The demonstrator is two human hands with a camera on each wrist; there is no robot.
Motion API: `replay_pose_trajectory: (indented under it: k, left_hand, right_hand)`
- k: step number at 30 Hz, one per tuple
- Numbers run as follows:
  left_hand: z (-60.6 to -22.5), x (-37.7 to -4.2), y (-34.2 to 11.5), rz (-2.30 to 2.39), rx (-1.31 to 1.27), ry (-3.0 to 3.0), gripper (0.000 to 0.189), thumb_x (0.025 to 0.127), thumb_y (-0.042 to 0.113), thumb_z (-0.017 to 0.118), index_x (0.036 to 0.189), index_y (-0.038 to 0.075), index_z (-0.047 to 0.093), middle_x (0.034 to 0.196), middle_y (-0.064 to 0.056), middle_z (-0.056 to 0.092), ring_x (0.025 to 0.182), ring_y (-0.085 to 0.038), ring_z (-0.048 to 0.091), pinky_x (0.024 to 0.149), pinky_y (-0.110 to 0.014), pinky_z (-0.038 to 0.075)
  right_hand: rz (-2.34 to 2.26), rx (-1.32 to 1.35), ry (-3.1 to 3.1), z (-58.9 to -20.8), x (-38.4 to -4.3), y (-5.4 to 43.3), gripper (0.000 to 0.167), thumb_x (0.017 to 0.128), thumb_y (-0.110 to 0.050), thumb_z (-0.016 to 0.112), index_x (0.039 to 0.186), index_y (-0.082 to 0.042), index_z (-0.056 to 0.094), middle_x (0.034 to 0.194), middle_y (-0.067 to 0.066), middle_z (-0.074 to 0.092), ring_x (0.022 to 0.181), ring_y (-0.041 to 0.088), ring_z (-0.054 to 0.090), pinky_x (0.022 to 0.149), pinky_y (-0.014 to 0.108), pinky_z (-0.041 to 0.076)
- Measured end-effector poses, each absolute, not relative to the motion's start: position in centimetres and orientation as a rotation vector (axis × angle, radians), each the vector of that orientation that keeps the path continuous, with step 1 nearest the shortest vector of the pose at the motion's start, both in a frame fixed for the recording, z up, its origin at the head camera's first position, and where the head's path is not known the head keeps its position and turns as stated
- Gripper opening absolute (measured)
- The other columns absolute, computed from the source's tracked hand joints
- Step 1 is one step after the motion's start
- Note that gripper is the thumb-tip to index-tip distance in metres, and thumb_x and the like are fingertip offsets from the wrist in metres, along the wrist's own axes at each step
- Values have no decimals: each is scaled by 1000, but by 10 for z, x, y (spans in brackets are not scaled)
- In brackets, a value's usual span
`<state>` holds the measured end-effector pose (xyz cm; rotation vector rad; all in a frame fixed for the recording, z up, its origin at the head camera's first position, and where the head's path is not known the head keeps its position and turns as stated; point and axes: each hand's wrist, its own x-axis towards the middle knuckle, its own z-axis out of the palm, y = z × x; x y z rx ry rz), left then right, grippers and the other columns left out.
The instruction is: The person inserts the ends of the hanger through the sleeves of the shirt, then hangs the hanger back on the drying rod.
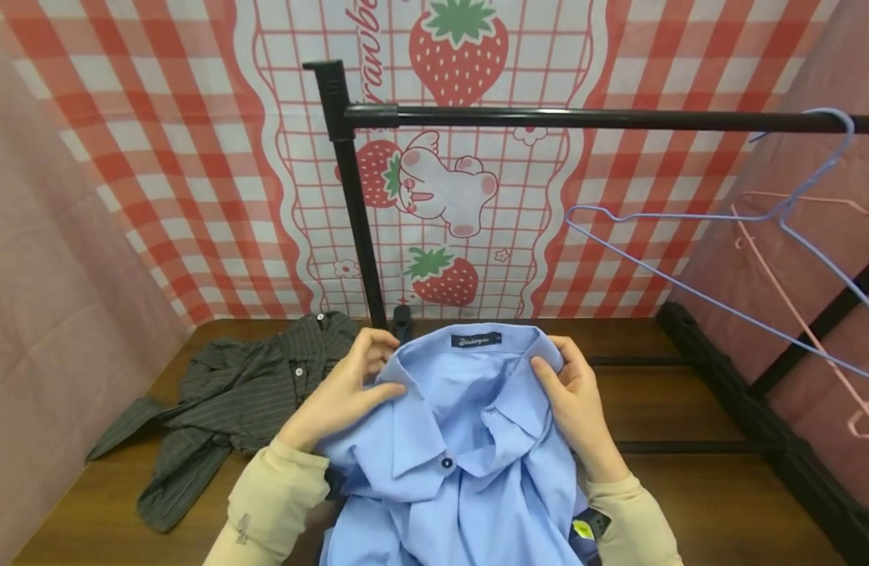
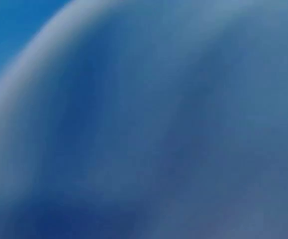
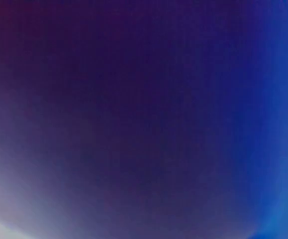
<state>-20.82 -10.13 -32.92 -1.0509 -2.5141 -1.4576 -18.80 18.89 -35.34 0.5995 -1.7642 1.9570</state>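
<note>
A light blue collared shirt is held up by its collar in the head view, its dark neck label facing up and a dark button fastened or lying at the neck front. At the collar's left side my left hand pinches the cloth between thumb and fingers. My right hand grips the opposite side of the collar, thumb in front and fingers behind. Both wrist views are filled with blurred blue cloth, so the fingers do not show there.
A dark striped shirt lies crumpled on the wooden table at left. Behind stands a black rack with a horizontal bar. On it hangs a blue hanger, with a pink hanger behind.
</note>
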Motion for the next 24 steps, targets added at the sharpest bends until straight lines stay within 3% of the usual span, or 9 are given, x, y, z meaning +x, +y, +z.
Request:
replay_pose_trajectory:
  k: [5,9,12,16,18,24]
  left_hand:
    - [-335,-209,-90,-1261,-946,-2277,55,81,9,66,131,12,43,96,-1,57,86,-11,56,78,-31,45]
    - [-340,-210,-85,-1189,-856,-2233,43,80,11,68,121,13,55,98,1,58,87,-10,55,76,-30,45]
    - [-342,-209,-84,-1198,-804,-2253,32,81,15,68,112,11,59,101,1,59,90,-11,56,78,-30,46]
    - [-341,-205,-89,-1209,-759,-2272,24,80,14,69,103,13,61,98,2,61,90,-11,58,78,-31,46]
    - [-341,-204,-92,-1203,-763,-2271,23,80,10,68,103,13,60,97,1,63,89,-12,60,76,-32,47]
    - [-341,-201,-90,-1202,-816,-2318,34,86,10,61,119,14,54,111,-5,63,98,-16,61,82,-35,48]
  right_hand:
    - [1858,642,-1803,-356,-190,187,25,89,7,48,113,4,47,105,-2,56,88,5,55,73,16,46]
    - [1747,692,-1874,-354,-189,188,35,88,9,47,123,5,42,113,-1,55,96,6,55,79,16,45]
    - [1639,645,-1914,-351,-186,188,33,86,8,53,119,5,48,107,-1,58,92,7,57,76,16,46]
    - [1523,560,-1945,-349,-183,190,25,83,8,57,108,4,56,98,-2,61,86,7,58,73,15,46]
    - [1497,541,-1966,-348,-182,191,27,84,7,57,110,2,56,96,-3,60,86,6,58,74,14,46]
    - [1398,538,-2028,-348,-180,194,31,84,9,55,115,3,56,99,5,60,90,1,57,78,13,45]
